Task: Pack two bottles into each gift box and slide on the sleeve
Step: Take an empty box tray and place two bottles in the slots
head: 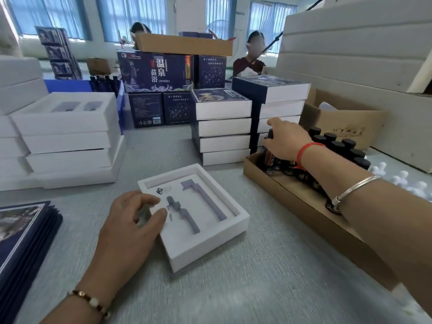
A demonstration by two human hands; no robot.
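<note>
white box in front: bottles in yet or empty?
Empty. Both bottle-shaped slots in the white box show bare purple bottoms; the left hand rests on its near corner.

You're in packing workshop. Beyond your fingers (272, 122): stacks of sleeved gift boxes (222, 127), printed navy cartons (155, 73). Left of them: piled white foam trays (65, 134). Right: cardboard tray of dark bottles (304, 202). Coworkers (249, 64) seated behind, curtained windows (131, 17).

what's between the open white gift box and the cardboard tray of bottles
Only bare grey table shows in the head view between the gift box and the cardboard tray.
</note>
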